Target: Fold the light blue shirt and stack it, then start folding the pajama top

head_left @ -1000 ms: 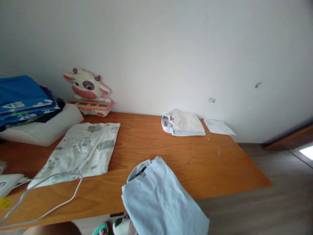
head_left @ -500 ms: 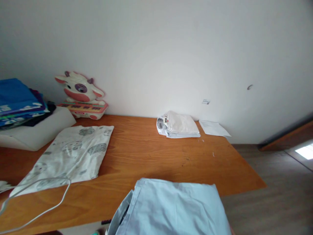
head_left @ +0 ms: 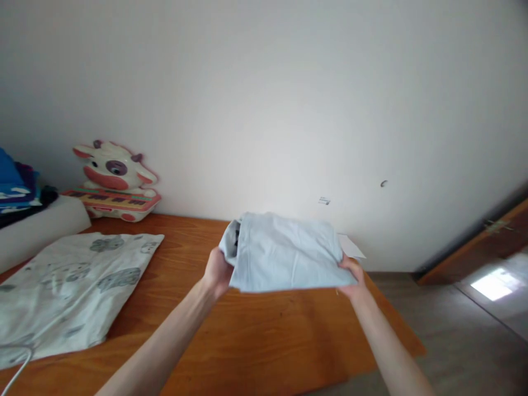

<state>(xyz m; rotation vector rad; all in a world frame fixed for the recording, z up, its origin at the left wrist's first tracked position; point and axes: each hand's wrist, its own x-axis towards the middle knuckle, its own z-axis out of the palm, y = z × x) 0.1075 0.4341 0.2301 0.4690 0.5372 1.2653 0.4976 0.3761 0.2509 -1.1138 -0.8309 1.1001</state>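
Observation:
Both hands grip a folded light blue cloth garment [head_left: 289,253] by its two sides, over the back part of the wooden table [head_left: 247,341]. At its left edge, my left hand [head_left: 218,269] is closed on the fabric, next to an opening where something dark shows. My right hand [head_left: 351,275] pinches the right edge near the front corner. The folded white fabric pile seen against the wall earlier is hidden behind the garment. Whether the garment touches that pile, I cannot tell.
A white cloth with grey prints [head_left: 74,291] lies on the table's left. Behind it stands a cow-shaped toy piano [head_left: 115,181]. Far left, folded blue clothes [head_left: 12,181] rest on a white box [head_left: 45,231]. A white paper [head_left: 350,247] lies by the wall; a cable [head_left: 20,374] is front left.
The light blue garment has moved away from me, from the table's front edge to the back by the wall. Both hands and forearms have come into view. The camera view has shifted.

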